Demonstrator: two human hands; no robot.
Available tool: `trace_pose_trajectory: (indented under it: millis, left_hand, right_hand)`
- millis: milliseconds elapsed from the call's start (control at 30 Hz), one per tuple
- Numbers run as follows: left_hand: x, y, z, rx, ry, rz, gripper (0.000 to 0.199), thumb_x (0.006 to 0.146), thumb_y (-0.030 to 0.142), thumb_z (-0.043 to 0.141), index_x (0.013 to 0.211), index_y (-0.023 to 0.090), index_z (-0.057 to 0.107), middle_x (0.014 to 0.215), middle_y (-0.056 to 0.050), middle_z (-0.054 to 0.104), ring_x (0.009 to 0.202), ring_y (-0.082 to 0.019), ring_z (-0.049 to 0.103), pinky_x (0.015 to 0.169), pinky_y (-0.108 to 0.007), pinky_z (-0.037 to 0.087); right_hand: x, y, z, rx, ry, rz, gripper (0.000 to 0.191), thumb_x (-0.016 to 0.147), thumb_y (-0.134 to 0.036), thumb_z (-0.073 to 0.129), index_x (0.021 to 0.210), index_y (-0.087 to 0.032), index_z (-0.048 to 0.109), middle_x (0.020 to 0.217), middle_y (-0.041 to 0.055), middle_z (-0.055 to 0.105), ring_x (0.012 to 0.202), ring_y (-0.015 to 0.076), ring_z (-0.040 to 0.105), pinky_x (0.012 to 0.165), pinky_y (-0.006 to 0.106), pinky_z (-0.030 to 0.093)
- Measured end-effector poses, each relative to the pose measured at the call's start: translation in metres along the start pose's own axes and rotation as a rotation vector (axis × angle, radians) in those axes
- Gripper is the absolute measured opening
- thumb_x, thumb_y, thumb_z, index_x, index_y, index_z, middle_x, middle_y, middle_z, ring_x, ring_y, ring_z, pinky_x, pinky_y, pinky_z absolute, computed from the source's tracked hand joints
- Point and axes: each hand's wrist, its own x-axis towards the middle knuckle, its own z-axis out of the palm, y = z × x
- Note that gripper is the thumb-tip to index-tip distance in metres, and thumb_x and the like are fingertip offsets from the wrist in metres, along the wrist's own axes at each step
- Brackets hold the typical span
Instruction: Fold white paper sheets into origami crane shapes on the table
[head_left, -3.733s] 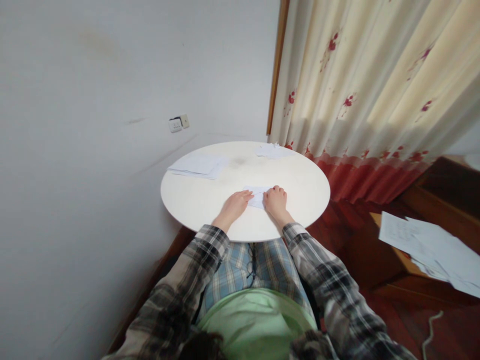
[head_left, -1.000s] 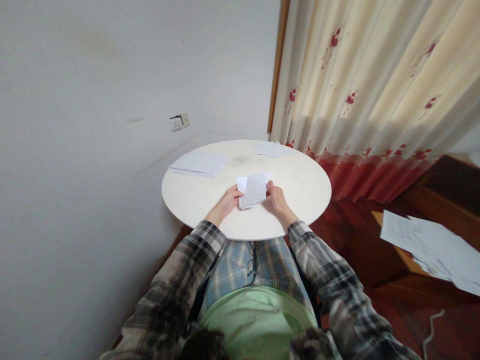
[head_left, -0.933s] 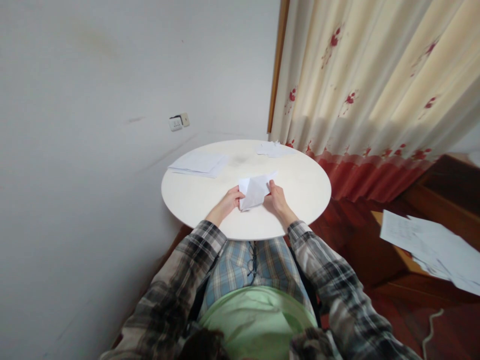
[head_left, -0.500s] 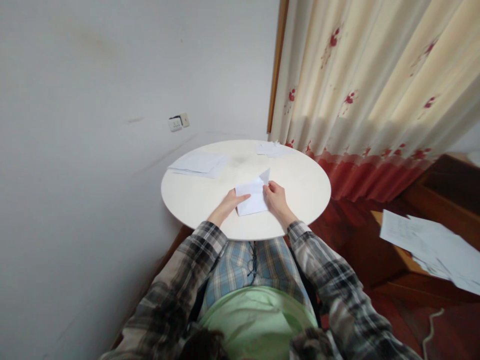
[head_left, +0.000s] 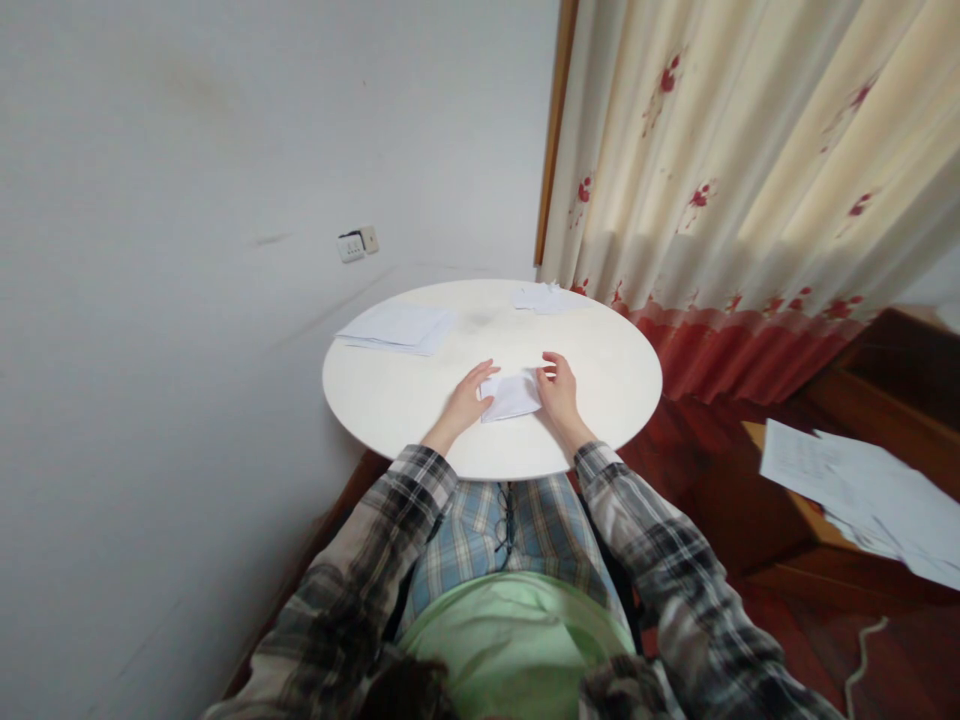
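Note:
A small folded sheet of white paper (head_left: pixel 511 397) lies near the front of the round white table (head_left: pixel 405 400), between my hands. At its left edge is my left hand (head_left: pixel 466 400), fingers spread and thumb at the paper's side. My right hand (head_left: pixel 559 392) stands at the opposite edge with loosely curved fingers held apart. Its fingertips are close to or touching the paper's right corner; the exact contact is hard to make out. Neither hand is closed around the paper.
A stack of white sheets (head_left: pixel 397 328) lies at the table's back left, and smaller paper pieces (head_left: pixel 541 298) at the back right. More papers (head_left: pixel 862 490) rest on wooden furniture to the right. A wall with a socket (head_left: pixel 350 247) and a curtain (head_left: pixel 697 200) stand behind.
The paper, held by both hands with a flap raised, is now folded smaller and lower. My left fingers have spread, and my right hand has loosened its grip.

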Motion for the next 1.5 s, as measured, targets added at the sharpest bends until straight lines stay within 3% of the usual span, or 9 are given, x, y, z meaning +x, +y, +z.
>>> trace_pose_trajectory:
  millis: [100, 300, 600, 933, 1200, 1367, 1500]
  left_hand:
    - [-0.001, 0.000, 0.002, 0.032, -0.109, -0.036, 0.032, 0.071, 0.005, 0.047, 0.097, 0.015, 0.064, 0.121, -0.009, 0.056, 0.111, -0.017, 0.051, 0.101, -0.033, 0.035]
    - [0.002, 0.004, 0.002, 0.204, -0.113, -0.051, 0.027, 0.073, 0.011, 0.051, 0.094, 0.017, 0.067, 0.110, -0.006, 0.063, 0.104, -0.017, 0.055, 0.098, -0.033, 0.038]
    - [0.002, 0.013, -0.001, 0.277, -0.151, -0.034, 0.035, 0.071, 0.013, 0.049, 0.101, 0.021, 0.065, 0.112, -0.002, 0.063, 0.105, -0.018, 0.054, 0.096, -0.033, 0.037]
    - [0.000, 0.012, 0.000, 0.271, -0.113, 0.029, 0.027, 0.071, 0.019, 0.056, 0.095, 0.022, 0.066, 0.107, -0.001, 0.064, 0.100, -0.019, 0.055, 0.093, -0.035, 0.039]
    - [0.003, 0.006, -0.002, 0.224, 0.061, -0.121, 0.020, 0.082, 0.025, 0.046, 0.088, 0.021, 0.065, 0.091, -0.004, 0.068, 0.086, -0.018, 0.061, 0.079, -0.030, 0.046]
    - [0.003, 0.007, -0.003, 0.180, 0.160, -0.127, 0.017, 0.082, 0.024, 0.047, 0.093, 0.019, 0.059, 0.090, -0.005, 0.066, 0.081, -0.017, 0.060, 0.075, -0.029, 0.046]
    - [0.003, 0.011, -0.006, 0.286, 0.338, -0.103, 0.007, 0.076, 0.021, 0.054, 0.082, 0.019, 0.053, 0.082, -0.004, 0.059, 0.081, -0.018, 0.056, 0.075, -0.030, 0.043]
  right_hand:
    - [-0.001, -0.004, 0.000, 0.025, -0.106, -0.017, 0.022, 0.079, -0.028, 0.044, 0.093, -0.018, 0.058, 0.086, 0.0053, 0.065, 0.073, 0.0154, 0.060, 0.070, 0.028, 0.046]
    - [-0.002, -0.008, 0.000, -0.143, -0.268, -0.013, 0.019, 0.079, -0.026, 0.045, 0.083, -0.022, 0.064, 0.073, 0.0008, 0.068, 0.070, 0.0149, 0.062, 0.066, 0.025, 0.044]
    - [0.002, -0.006, -0.003, -0.296, -0.253, 0.077, 0.021, 0.078, -0.023, 0.047, 0.088, -0.022, 0.065, 0.083, 0.0018, 0.070, 0.078, 0.0151, 0.062, 0.069, 0.024, 0.043]
    - [0.000, -0.009, -0.004, -0.218, -0.241, 0.040, 0.019, 0.079, -0.027, 0.048, 0.083, -0.022, 0.066, 0.079, 0.0018, 0.069, 0.073, 0.0164, 0.060, 0.068, 0.027, 0.043]
    - [-0.006, -0.023, -0.007, 0.031, -0.537, -0.075, 0.031, 0.082, -0.042, 0.046, 0.090, -0.020, 0.066, 0.091, 0.0019, 0.068, 0.085, 0.0153, 0.059, 0.078, 0.026, 0.042]
    - [-0.006, -0.017, -0.003, -0.004, -0.542, -0.086, 0.023, 0.076, -0.033, 0.054, 0.091, -0.020, 0.067, 0.090, 0.0014, 0.068, 0.080, 0.0153, 0.060, 0.074, 0.025, 0.042]
    - [-0.002, -0.010, -0.001, -0.124, -0.473, -0.095, 0.026, 0.080, -0.031, 0.046, 0.074, -0.019, 0.068, 0.070, -0.0001, 0.067, 0.066, 0.0145, 0.056, 0.062, 0.022, 0.039]
